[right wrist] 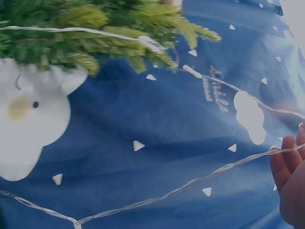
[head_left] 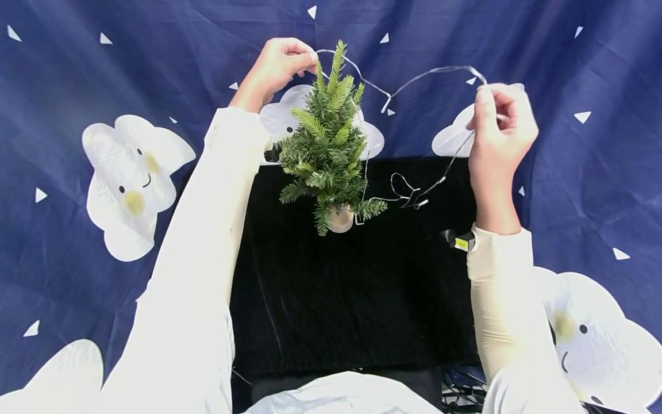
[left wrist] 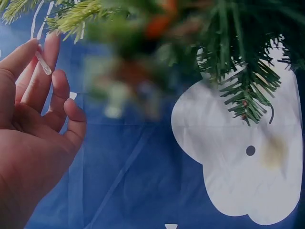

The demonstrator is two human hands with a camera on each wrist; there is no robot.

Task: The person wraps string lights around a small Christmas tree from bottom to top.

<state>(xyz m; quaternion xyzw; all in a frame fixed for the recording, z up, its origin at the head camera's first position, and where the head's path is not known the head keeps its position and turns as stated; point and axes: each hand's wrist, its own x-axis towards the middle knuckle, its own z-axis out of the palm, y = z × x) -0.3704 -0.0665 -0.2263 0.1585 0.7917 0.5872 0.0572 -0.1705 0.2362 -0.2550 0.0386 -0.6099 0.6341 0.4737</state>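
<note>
A small artificial Christmas tree (head_left: 333, 144) stands upright on a pale round base (head_left: 341, 219). Beside its top, my left hand (head_left: 281, 62) pinches a thin string of fairy lights (head_left: 357, 68) between thumb and finger; one clear bulb (left wrist: 44, 64) shows at the fingertips in the left wrist view. My right hand (head_left: 499, 123), raised to the right of the tree, holds the same string with curled fingers. Between the hands the wire sags behind the tree's tip. From the right hand more wire runs down to a loose tangle (head_left: 408, 195) by the lower branches.
Under the tree lies a black cloth surface (head_left: 357, 299). A blue curtain (head_left: 414, 34) with white clouds and small triangles hangs behind and around it. Dark cables (head_left: 462, 394) show below the near edge at the right. A small wrist camera (head_left: 460, 240) sits at the right cuff.
</note>
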